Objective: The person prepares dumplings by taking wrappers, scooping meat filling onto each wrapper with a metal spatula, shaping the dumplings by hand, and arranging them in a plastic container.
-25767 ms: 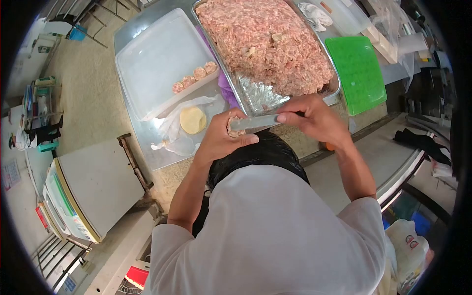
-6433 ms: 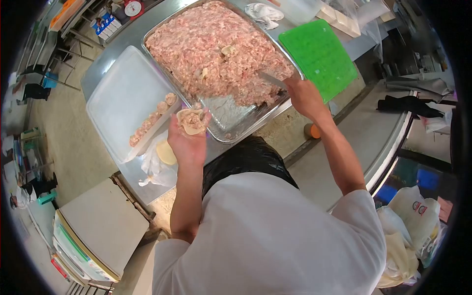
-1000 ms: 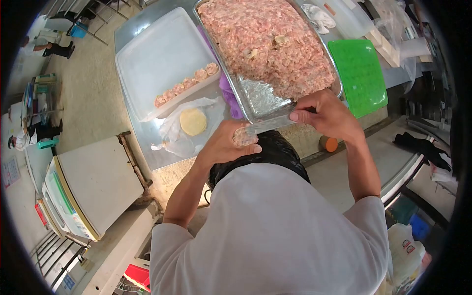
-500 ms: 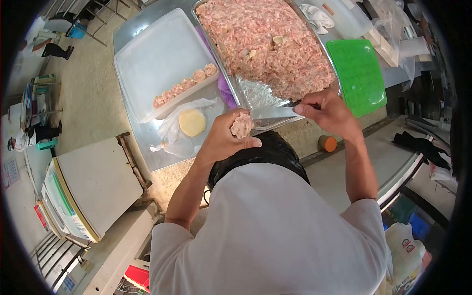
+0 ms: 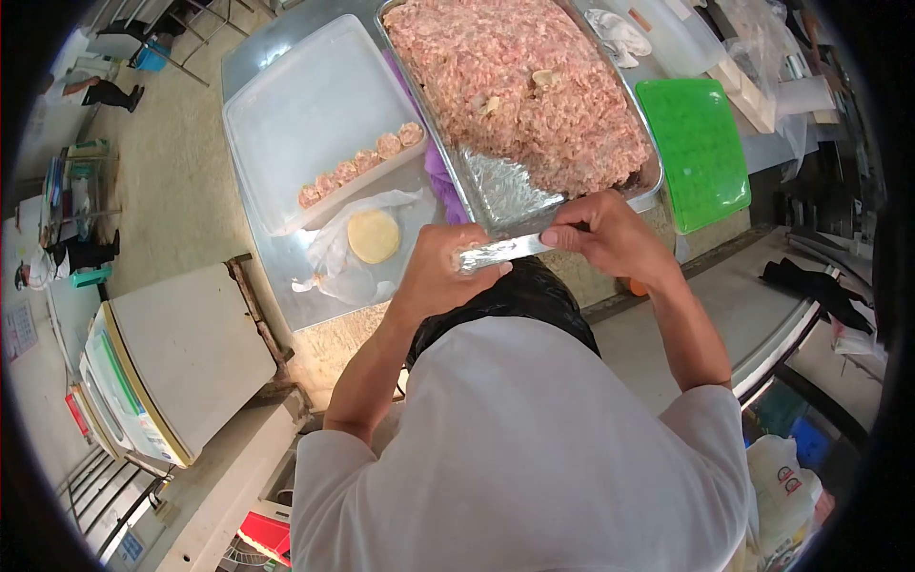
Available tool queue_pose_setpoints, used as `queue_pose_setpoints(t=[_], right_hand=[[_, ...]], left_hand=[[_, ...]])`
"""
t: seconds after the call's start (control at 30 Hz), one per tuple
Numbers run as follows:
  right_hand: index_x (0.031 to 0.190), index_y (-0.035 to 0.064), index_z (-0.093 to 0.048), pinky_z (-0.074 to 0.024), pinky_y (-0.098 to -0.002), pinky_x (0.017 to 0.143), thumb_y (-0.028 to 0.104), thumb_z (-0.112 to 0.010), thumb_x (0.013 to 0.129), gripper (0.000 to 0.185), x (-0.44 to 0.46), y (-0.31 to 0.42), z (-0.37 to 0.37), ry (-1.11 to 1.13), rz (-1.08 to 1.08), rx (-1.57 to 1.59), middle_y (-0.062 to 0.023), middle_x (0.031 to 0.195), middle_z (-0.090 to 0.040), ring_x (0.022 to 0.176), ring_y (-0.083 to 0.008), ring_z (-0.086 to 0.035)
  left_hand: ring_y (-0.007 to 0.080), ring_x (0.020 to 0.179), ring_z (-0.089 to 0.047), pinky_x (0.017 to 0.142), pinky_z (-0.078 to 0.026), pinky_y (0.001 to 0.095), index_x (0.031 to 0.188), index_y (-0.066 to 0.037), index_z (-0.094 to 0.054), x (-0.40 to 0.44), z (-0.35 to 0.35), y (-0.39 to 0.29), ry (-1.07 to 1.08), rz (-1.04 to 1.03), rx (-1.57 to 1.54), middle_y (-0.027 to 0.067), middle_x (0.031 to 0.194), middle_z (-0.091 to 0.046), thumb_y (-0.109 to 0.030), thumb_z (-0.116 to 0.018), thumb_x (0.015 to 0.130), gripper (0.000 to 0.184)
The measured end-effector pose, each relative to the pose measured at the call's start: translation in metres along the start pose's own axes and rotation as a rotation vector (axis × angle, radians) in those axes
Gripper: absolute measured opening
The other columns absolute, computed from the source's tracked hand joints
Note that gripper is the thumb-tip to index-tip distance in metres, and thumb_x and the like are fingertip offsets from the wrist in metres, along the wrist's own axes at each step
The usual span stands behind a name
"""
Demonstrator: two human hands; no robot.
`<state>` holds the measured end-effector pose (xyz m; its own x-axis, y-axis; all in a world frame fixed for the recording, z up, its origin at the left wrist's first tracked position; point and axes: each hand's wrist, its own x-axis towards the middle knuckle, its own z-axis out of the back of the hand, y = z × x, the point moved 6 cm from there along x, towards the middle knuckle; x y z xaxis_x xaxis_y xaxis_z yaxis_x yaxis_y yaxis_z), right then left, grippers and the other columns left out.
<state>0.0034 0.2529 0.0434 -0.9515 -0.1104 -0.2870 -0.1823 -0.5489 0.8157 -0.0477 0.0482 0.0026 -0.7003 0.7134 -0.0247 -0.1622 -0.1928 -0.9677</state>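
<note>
My left hand [image 5: 436,270] is curled round a meat-filled dumpling [image 5: 459,255], mostly hidden by the fingers and the blade. My right hand [image 5: 610,235] grips a flat metal spatula [image 5: 505,251], whose far end lies over the dumpling. Beyond both hands, a metal tray [image 5: 463,187] holds a large mound of minced meat [image 5: 519,86]; its near left corner is bare. To the left, a white plastic container [image 5: 310,114] has a row of several filled dumplings [image 5: 355,166] along its near side. A stack of round wrappers [image 5: 374,236] rests on a plastic bag [image 5: 329,257].
A green board [image 5: 694,153] lies right of the tray, with a white cloth [image 5: 620,38] behind it. Purple cloth [image 5: 441,181] shows between container and tray. An orange-topped jar [image 5: 637,285] is partly behind my right wrist. Two people [image 5: 105,93] [image 5: 71,259] are far left.
The spatula has come down over the dumpling, its blade now tilted and shiny. My right hand has moved left and slightly nearer, and my left fingers have closed further round the dumpling.
</note>
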Motion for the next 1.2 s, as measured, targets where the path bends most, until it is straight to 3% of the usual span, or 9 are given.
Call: queue_pose_setpoints(t=[0.13,0.2,0.3,0.47,0.67,0.87,0.97,1.1,1.2], right_hand=[[0.083,-0.0038,-0.070,-0.0424,-0.0393,0.057,0.016,-0.074,0.088,0.021,-0.001,-0.001,0.010,-0.017,-0.081,0.009,-0.0176,0.063,-0.057,0.055,-0.0251,-0.051],[0.082,-0.0038,-0.070,-0.0421,-0.0390,0.057,0.016,-0.074,0.088,0.021,0.004,0.007,-0.005,-0.007,-0.001,-0.013,-0.0170,0.062,-0.057,0.055,-0.0240,-0.051],[0.080,-0.0040,-0.069,-0.0400,-0.0376,0.055,0.017,-0.073,0.090,0.023,0.006,0.002,-0.007,-0.014,0.026,0.000,-0.0141,0.059,-0.054,0.054,-0.0203,-0.048],[0.075,-0.0050,-0.064,-0.0327,-0.0349,0.052,0.017,-0.071,0.094,0.030,0.001,-0.017,0.026,-0.063,-0.108,0.002,-0.0058,0.057,-0.039,0.057,-0.0106,-0.036],[0.073,-0.0045,-0.063,-0.0343,-0.0360,0.053,0.020,-0.072,0.093,0.033,0.009,-0.007,0.008,0.055,-0.083,0.023,-0.0081,0.056,-0.041,0.056,-0.0127,-0.037],[0.076,-0.0023,-0.066,-0.0400,-0.0390,0.056,0.020,-0.075,0.089,0.027,0.011,0.007,0.008,-0.028,-0.075,-0.134,-0.0158,0.059,-0.052,0.054,-0.0234,-0.047],[0.077,-0.0024,-0.068,-0.0408,-0.0402,0.057,0.021,-0.076,0.088,0.027,0.015,0.014,-0.009,-0.026,0.091,-0.102,-0.0163,0.060,-0.054,0.054,-0.0273,-0.049],[0.077,-0.0024,-0.068,-0.0405,-0.0392,0.057,0.022,-0.077,0.087,0.028,0.018,-0.002,-0.006,0.013,-0.053,-0.055,-0.0152,0.059,-0.052,0.054,-0.0242,-0.048],[0.077,-0.0029,-0.068,-0.0396,-0.0377,0.056,0.022,-0.076,0.088,0.029,0.017,0.001,-0.013,0.020,-0.093,-0.020,-0.0142,0.058,-0.051,0.055,-0.0200,-0.047]], left_hand=[[0.0157,0.060,-0.056,0.059,-0.045,0.0306,0.081,0.000,-0.069,-0.004,0.003,0.009,-0.017,0.011,0.022,0.0092,0.067,-0.063,-0.015,-0.086,0.075,0.023],[0.0168,0.058,-0.053,0.057,-0.044,0.0316,0.081,0.000,-0.071,-0.002,-0.002,0.007,-0.029,0.008,-0.017,0.0095,0.065,-0.060,-0.016,-0.086,0.075,0.023],[0.0149,0.063,-0.058,0.061,-0.047,0.0304,0.099,0.000,-0.074,-0.004,0.005,0.003,0.035,0.052,0.056,0.0058,0.070,-0.064,-0.019,-0.088,0.075,0.033],[0.0123,0.073,-0.060,0.067,-0.048,0.0281,0.112,0.002,-0.068,-0.007,0.009,0.016,-0.140,-0.059,-0.234,-0.0022,0.081,-0.067,-0.025,-0.093,0.073,0.054],[0.0121,0.072,-0.058,0.067,-0.047,0.0296,0.098,0.000,-0.069,-0.005,0.008,0.022,-0.068,0.001,-0.096,0.0027,0.077,-0.066,-0.019,-0.091,0.074,0.038],[0.0141,0.065,-0.058,0.065,-0.047,0.0299,0.083,0.001,-0.068,-0.005,0.013,0.013,-0.032,0.114,-0.020,0.0080,0.069,-0.063,-0.015,-0.087,0.075,0.026],[0.0150,0.062,-0.057,0.062,-0.046,0.0307,0.082,0.002,-0.069,-0.010,0.010,0.011,-0.046,0.048,-0.062,0.0095,0.067,-0.063,-0.016,-0.085,0.076,0.025],[0.0165,0.061,-0.057,0.060,-0.047,0.0316,0.085,0.002,-0.071,-0.015,0.018,0.016,-0.044,-0.017,0.029,0.0110,0.067,-0.064,-0.016,-0.083,0.077,0.022],[0.0163,0.060,-0.056,0.061,-0.048,0.0309,0.081,0.002,-0.069,-0.017,0.015,0.019,-0.049,0.092,-0.056,0.0102,0.064,-0.062,-0.014,-0.083,0.077,0.021]])
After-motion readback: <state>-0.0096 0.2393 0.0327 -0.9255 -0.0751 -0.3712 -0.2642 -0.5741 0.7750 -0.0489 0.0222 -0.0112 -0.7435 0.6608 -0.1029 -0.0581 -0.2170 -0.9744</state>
